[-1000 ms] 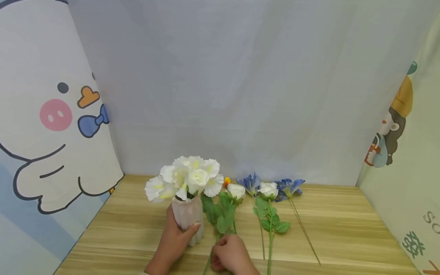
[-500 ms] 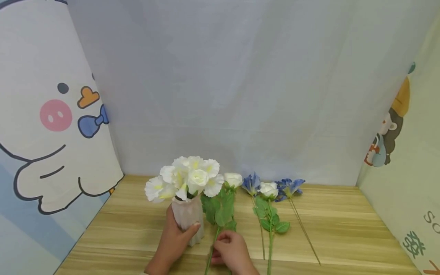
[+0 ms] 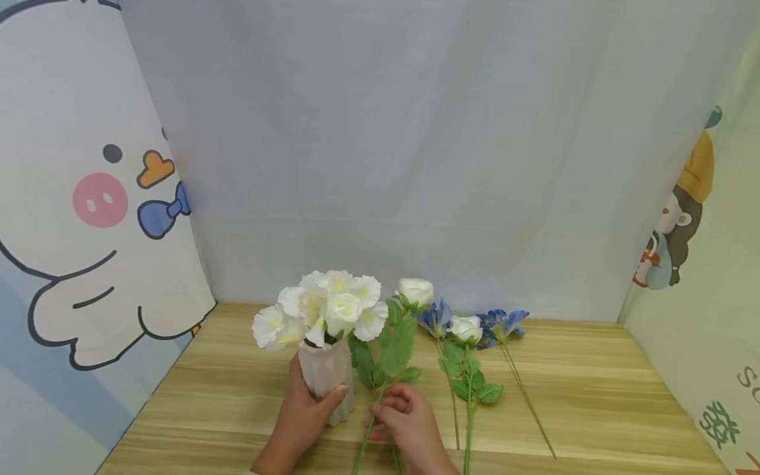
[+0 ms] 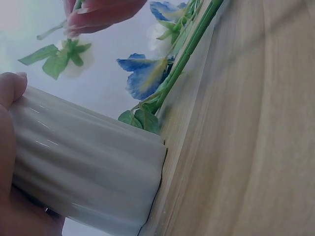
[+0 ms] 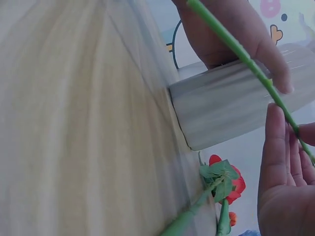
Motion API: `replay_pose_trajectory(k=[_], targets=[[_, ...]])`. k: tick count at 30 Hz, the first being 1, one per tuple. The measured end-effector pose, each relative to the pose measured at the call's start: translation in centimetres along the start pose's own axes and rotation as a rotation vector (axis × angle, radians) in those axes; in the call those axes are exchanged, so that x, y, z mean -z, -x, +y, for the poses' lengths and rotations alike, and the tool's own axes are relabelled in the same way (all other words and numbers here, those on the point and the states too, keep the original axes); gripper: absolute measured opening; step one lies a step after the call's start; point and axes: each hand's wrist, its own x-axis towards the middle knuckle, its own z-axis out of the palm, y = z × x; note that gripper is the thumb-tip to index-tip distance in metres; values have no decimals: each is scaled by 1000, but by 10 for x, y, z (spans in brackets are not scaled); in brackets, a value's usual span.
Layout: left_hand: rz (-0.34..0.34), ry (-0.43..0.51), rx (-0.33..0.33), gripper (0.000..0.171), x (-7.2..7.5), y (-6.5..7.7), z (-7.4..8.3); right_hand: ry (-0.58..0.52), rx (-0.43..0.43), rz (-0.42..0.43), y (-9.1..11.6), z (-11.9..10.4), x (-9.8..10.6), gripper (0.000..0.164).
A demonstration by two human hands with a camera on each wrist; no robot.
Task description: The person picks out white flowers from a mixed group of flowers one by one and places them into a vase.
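Near the lower middle of the head view, the upper white rose [image 3: 415, 292] leans toward the upper right on its green stem [image 3: 363, 445], leaves spreading below the bloom. Just under those leaves, the right hand [image 3: 411, 425] pinches the stem between thumb and fingers; the right wrist view shows the stem running diagonally from the top edge to the right edge, crossing in front of the vase [image 3: 325, 373]. That vase, pale and ribbed, stands about upright left of the rose, and the left hand [image 3: 304, 410] grips its side with fingers curled round it and the thumb across the front. From its mouth rises a full bunch of white irises [image 3: 276, 324] with yellow-marked petals, and among them sits a vase rose [image 3: 342, 313], also white.

Right of the right hand, a lower white rose [image 3: 466, 328] lies with its leafy stem pointing to the bottom edge, between a left blue iris [image 3: 436, 320] and a right blue iris [image 3: 501, 323], both on thin stems. At the lower middle of the right wrist view, a red flower [image 5: 238, 187] shows beyond the vase's base, with an orange bloom [image 5: 233, 219], partly hidden, below it. All this is set on a wood-grained table [image 3: 196, 396]. Behind hangs a grey curtain [image 3: 404, 132]; a cartoon duck [image 3: 53, 165] fills the left panel, and a cartoon figure in a yellow hat [image 3: 673, 224] marks the right edge.
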Motion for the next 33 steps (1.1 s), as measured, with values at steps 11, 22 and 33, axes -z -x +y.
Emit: replay_pose_trajectory(k=[11, 22, 33], targets=[[2, -18, 3, 87, 0, 0, -1, 58, 57, -32, 8, -17, 5, 27], [-7, -28, 30, 88, 1, 0, 1, 110, 127, -15, 14, -32, 10, 28], [-10, -42, 65, 88, 1, 1, 6, 149, 148, -10, 15, -35, 13, 33]])
